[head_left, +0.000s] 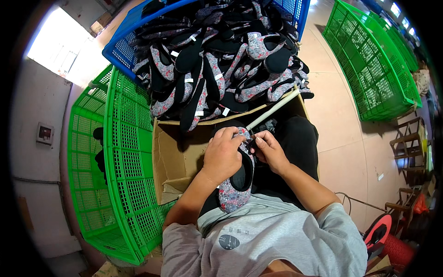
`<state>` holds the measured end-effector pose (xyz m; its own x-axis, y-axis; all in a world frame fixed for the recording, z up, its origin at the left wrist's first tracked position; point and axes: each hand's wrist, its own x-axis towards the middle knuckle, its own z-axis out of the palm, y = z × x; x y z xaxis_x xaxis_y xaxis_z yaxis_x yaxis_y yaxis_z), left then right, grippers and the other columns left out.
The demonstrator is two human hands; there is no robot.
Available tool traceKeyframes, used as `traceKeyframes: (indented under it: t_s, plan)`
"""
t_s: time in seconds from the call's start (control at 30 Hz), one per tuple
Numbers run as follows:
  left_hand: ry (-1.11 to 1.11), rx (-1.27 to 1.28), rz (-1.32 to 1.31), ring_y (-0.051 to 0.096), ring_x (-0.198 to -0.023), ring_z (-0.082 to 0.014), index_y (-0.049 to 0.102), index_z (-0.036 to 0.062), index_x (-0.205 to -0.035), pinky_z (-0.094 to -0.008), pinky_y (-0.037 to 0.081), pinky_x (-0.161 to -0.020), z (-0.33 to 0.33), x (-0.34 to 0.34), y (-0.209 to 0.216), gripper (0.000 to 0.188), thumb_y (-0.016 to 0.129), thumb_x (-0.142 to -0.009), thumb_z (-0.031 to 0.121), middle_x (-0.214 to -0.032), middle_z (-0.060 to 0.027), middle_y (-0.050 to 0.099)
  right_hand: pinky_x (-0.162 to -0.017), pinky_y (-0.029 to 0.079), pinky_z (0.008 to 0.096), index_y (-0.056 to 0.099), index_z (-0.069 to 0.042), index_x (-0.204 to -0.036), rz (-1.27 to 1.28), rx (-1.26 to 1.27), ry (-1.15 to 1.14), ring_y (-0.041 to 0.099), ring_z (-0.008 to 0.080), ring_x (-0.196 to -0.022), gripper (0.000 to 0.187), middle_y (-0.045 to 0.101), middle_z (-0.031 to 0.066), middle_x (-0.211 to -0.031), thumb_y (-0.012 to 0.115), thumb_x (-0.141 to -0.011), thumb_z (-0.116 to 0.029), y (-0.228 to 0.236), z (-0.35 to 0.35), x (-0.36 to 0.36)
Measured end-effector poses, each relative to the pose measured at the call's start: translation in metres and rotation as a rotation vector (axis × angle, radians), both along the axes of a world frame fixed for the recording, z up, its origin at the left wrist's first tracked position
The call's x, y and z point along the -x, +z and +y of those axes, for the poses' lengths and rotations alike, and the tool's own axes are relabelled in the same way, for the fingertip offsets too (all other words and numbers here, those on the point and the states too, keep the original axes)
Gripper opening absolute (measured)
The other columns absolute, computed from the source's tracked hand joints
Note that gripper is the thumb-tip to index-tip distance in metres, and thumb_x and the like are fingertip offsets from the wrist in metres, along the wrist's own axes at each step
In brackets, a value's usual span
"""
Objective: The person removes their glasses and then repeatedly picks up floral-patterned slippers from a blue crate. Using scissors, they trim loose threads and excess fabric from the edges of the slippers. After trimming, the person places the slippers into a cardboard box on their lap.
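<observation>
A grey fabric slipper [234, 198] with a red floral speckle and dark lining lies lengthwise over my lap, its near end close to my shirt. My left hand [223, 154] is closed around its far part from the left, fingers over the top. At the slipper's far right edge, my right hand [272, 152] is closed in a pinch, thumb against fingers. Something small and dark shows at those fingertips, too little of it to name. My left hand hides part of the slipper's upper.
Beyond my hands, a blue crate [121, 44] is heaped with similar slippers [214, 74]. A cardboard box [167, 150] stands before me, a pale rod [275, 108] slanting across it. Green crates [129, 152] stand at left; another green crate [364, 60] is far right.
</observation>
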<state>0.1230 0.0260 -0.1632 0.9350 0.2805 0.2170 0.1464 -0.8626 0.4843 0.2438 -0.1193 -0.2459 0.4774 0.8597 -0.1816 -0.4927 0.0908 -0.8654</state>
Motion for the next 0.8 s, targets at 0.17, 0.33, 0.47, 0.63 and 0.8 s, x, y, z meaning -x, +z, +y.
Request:
traceKeyframes:
  t_s: [0.17,0.33,0.47,0.63,0.8]
  plan:
    - [0.038,-0.006,-0.013,0.054,-0.110,-0.0333,0.067,0.0049,-0.101,-0.0410,0.046,-0.093,0.002,-0.001,-0.007,0.038,0.059,-0.066,-0.008,-0.113,-0.0113,0.057,-0.048,0.031,0.0173,0.049,-0.009,-0.112,-0.003,-0.005,0.025,0.040,0.0019,-0.053,0.021,0.064,0.0020,-0.086,0.049,-0.104,-0.029,0.001,0.000,0.000]
    - [0.063,-0.040,-0.033,0.055,-0.102,-0.0329,0.066,0.0051,-0.096,-0.0418,0.047,-0.089,0.007,-0.004,-0.019,0.033,0.059,-0.067,-0.010,-0.106,-0.0112,0.056,-0.048,0.031,0.0174,0.049,-0.010,-0.114,0.009,0.005,0.049,0.041,0.0018,-0.053,0.019,0.065,0.0025,-0.087,0.048,-0.104,-0.027,-0.001,0.000,0.002]
    - [0.072,-0.038,-0.027,0.056,-0.099,-0.0325,0.066,0.0062,-0.094,-0.0416,0.047,-0.087,0.012,-0.004,-0.029,0.029,0.062,-0.068,-0.008,-0.103,-0.0106,0.056,-0.048,0.032,0.0174,0.049,-0.010,-0.114,-0.003,0.006,0.048,0.041,0.0019,-0.053,0.019,0.065,0.0023,-0.088,0.048,-0.104,-0.026,-0.002,0.000,0.001]
    - [0.092,0.006,-0.063,0.057,-0.098,-0.0316,0.066,0.0069,-0.093,-0.0411,0.047,-0.087,0.016,-0.005,-0.028,0.025,0.066,-0.070,-0.003,-0.100,-0.0099,0.058,-0.051,0.034,0.0174,0.049,-0.009,-0.113,-0.010,0.006,0.039,0.043,0.0021,-0.056,0.018,0.065,0.0024,-0.089,0.050,-0.104,-0.025,0.000,-0.002,0.000]
    - [0.157,0.144,-0.201,0.059,-0.099,-0.0312,0.063,0.0036,-0.092,-0.0390,0.047,-0.089,0.014,-0.008,-0.035,0.021,0.066,-0.072,-0.001,-0.100,-0.0111,0.062,-0.065,0.045,0.0221,0.051,-0.007,-0.113,-0.211,0.024,-0.015,0.056,0.0071,-0.073,0.020,0.063,0.0039,-0.091,0.054,-0.102,-0.023,-0.008,-0.001,0.000]
